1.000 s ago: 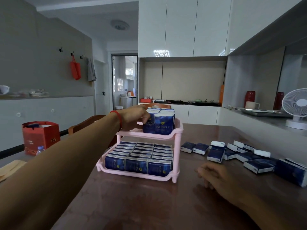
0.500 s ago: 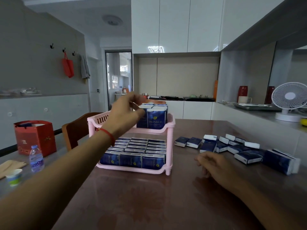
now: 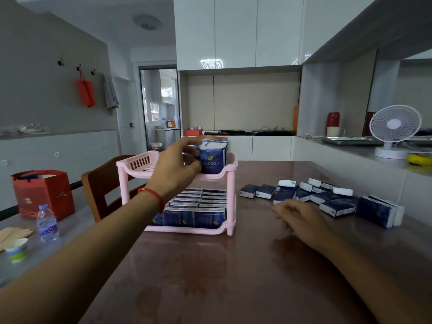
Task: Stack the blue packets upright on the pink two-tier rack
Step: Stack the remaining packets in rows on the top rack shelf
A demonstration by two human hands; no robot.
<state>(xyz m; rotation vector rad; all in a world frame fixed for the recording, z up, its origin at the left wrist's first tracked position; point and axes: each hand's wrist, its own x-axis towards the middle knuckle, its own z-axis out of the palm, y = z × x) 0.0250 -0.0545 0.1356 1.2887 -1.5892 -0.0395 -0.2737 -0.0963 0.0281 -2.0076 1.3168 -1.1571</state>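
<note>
So the blue packets are split three ways right now: the bottom tier of the pink rack looks packed full with upright ones, the top tier only has a small bunch standing at its right end, and a loose pile lies flat on the tabletop toward its right edge, well apart from the rack. I'd call it a bit past halfway, since the left part of the top tier is bare and that pile isn't small. The left hand is up at the top tier with fingers curled around a packet just beside the standing bunch, though the hand hides most of that packet, so I can't tell if it's fully seated. The right hand rests on the tabletop near the pile, fingers loosely curled, holding nothing. Off past the left edge there's a wooden chair, a red gift bag and a water bottle.
</note>
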